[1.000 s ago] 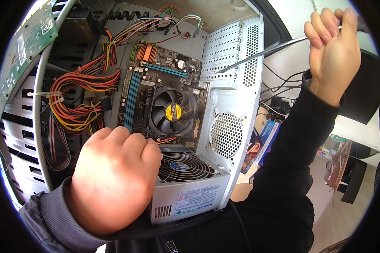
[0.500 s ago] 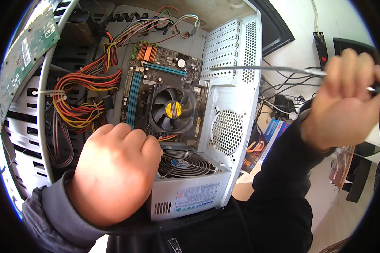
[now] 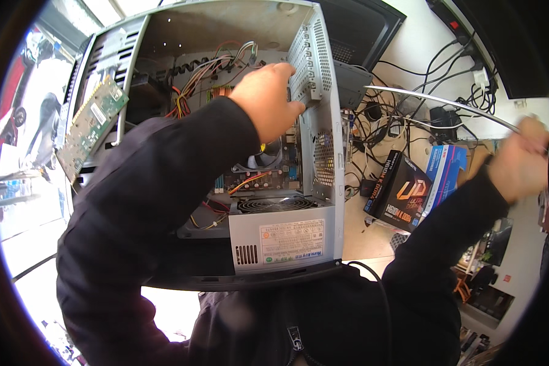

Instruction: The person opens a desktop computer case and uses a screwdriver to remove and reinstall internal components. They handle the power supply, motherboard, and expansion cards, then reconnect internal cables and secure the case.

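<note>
While the right hand (image 3: 522,163) clasps a rod (image 3: 448,100), the tip points left of that grip, outside the case (image 3: 338,183). Whether the left hand (image 3: 262,100), at the slot covers (image 3: 305,73), pinches them, I cannot tell. 2 boxes (image 3: 402,194) lie below-left of the right grip.

White glare floods the left side, the right hand (image 3: 521,161) is blurred, and edges bow toward the black rim.
</note>
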The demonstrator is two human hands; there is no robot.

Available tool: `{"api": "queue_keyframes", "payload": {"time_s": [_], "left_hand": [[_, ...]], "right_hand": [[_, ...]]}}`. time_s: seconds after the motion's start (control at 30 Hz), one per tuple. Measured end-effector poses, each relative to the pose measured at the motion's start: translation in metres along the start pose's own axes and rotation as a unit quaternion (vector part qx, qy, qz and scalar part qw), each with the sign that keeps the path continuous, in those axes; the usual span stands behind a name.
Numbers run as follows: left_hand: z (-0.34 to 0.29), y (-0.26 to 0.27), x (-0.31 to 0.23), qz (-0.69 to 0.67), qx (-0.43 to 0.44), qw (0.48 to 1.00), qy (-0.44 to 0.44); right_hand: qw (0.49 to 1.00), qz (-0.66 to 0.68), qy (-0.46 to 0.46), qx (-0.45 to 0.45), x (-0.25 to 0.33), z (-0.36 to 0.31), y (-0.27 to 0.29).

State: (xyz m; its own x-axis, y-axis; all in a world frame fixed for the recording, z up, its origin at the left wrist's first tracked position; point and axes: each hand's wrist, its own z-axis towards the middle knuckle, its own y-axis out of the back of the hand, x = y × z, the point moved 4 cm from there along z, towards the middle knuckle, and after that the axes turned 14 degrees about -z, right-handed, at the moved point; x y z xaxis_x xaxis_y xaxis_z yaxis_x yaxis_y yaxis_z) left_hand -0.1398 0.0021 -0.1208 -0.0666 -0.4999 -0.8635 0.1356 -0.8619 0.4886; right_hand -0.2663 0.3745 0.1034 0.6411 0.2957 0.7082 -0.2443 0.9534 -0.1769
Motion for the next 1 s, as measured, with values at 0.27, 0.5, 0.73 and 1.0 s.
{"api": "queue_keyframes", "payload": {"time_s": [0.27, 0.5, 0.73, 1.0], "left_hand": [[0.014, -0.050, 0.044, -0.109, 0.012, 0.992, 0.058], [0.015, -0.046, 0.040, -0.114, -0.002, 0.993, 0.008], [0.019, -0.052, 0.052, -0.222, 0.028, 0.973, 0.053], [0.012, -0.046, 0.040, -0.174, 0.017, 0.984, 0.017]], "right_hand": [[0.961, 0.133, -0.148, -0.193, -0.144, -0.098, 0.084], [0.972, -0.020, -0.233, 0.008, -0.094, -0.057, 0.004], [0.872, -0.353, -0.274, 0.200, -0.154, -0.167, -0.163], [0.880, -0.349, -0.268, 0.178, -0.173, -0.168, -0.164]]}}
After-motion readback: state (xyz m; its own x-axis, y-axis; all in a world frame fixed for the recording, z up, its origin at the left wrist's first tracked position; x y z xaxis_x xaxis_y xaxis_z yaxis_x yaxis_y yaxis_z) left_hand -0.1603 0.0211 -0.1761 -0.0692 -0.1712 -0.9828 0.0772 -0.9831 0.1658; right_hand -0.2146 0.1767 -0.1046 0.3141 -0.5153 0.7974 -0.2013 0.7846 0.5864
